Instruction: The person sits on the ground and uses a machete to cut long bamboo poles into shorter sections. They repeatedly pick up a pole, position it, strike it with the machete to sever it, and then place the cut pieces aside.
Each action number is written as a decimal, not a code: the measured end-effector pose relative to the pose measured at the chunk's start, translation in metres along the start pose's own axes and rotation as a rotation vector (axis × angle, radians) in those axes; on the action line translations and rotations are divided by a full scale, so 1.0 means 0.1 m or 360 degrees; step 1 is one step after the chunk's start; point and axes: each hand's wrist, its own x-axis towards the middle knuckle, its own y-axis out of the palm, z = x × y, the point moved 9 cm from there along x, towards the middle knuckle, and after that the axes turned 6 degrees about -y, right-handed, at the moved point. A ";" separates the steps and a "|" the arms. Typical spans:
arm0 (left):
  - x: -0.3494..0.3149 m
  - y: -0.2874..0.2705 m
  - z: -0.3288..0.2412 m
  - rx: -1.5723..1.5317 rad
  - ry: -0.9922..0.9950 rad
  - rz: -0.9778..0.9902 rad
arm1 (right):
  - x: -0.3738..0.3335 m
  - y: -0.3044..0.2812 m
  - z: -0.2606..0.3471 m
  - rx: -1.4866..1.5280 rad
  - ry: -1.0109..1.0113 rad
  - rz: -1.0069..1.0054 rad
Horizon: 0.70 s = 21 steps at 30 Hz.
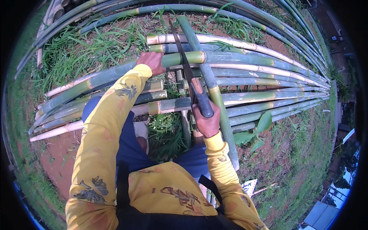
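My right hand (207,119) is closed around the dark handle of a handsaw (185,63). Its long blade points away from me and lies across a thick green bamboo pole (234,58), close to a pale node. Whether the teeth have cut into the pole cannot be made out. Just left of the blade, my left hand (152,62) wraps over the same pole. Another bamboo pole (217,97) runs crosswise beside the saw, slanting from far to near.
Several bamboo poles (253,81) lie side by side to the right, some cut ends showing. More long poles (168,8) curve along the far side. Grass (96,50) and red soil (57,159) surround them. A leafy sprig (257,132) lies at the right.
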 end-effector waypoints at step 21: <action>-0.01 0.14 0.22 -0.0157 -0.0091 0.0010 | -0.56 -0.05 0.07 -0.0042 0.0036 -0.0035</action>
